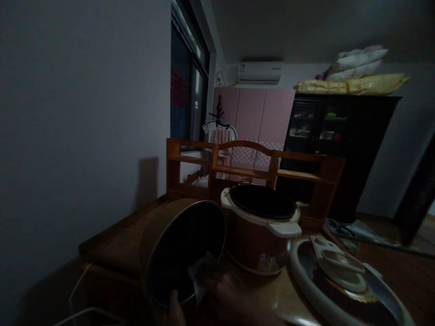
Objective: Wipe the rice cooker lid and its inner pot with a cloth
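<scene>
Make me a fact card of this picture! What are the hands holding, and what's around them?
Left hand: holds a tilted pot, thumb at its rim
Right hand: holds a white cloth or tissue at the pot's mouth
Cooker: beside the pot, lid off
Lid: right of the cooker
Behind: wooden shelf, pink wardrobe
Light: dim

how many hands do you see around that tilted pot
2: the left hand at the near rim of the tilted pot, and the right hand holding a white cloth or tissue at its opening. No others show.
</scene>
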Available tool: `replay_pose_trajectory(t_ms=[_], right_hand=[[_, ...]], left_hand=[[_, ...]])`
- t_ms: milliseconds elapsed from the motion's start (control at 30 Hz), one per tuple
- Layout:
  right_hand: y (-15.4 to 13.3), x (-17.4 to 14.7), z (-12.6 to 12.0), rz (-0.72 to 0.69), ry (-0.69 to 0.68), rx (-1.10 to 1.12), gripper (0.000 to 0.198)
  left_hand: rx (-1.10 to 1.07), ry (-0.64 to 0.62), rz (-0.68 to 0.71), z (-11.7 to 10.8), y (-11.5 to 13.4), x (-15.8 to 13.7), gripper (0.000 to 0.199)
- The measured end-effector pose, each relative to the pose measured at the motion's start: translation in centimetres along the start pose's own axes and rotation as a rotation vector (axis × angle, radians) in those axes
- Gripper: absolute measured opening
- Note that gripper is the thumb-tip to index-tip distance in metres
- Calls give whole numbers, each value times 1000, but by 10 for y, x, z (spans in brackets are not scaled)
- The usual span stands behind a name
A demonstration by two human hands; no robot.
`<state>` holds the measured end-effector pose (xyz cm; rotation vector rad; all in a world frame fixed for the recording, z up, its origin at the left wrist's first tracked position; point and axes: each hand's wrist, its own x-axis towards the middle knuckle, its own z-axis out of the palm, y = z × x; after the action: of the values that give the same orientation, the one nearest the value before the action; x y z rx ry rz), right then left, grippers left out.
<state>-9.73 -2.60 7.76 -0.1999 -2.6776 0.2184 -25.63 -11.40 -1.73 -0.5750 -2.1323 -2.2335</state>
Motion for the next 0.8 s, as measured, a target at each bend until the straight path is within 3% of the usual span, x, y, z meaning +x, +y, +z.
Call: replay_pose_trajectory(t_ms=[133, 233, 400, 600, 800], right_hand=[[23, 3, -9, -121, 61, -306, 48], [28, 5, -8, -126, 124, -390, 46], [26, 5, 0, -79, 128, -305, 49], [23, 8, -4, -1, 129, -99, 43], [20, 7, 0, -9, 136, -78, 44]], left_hand=[[-22, 24, -82, 3, 6, 3, 45], [-37, 74, -165, 7, 7, 4, 56], [-51, 89, -240, 15, 2, 1, 61], [22, 30, -64, 22, -6, -7, 48], [41, 42, -66, 19, -19, 3, 44]])
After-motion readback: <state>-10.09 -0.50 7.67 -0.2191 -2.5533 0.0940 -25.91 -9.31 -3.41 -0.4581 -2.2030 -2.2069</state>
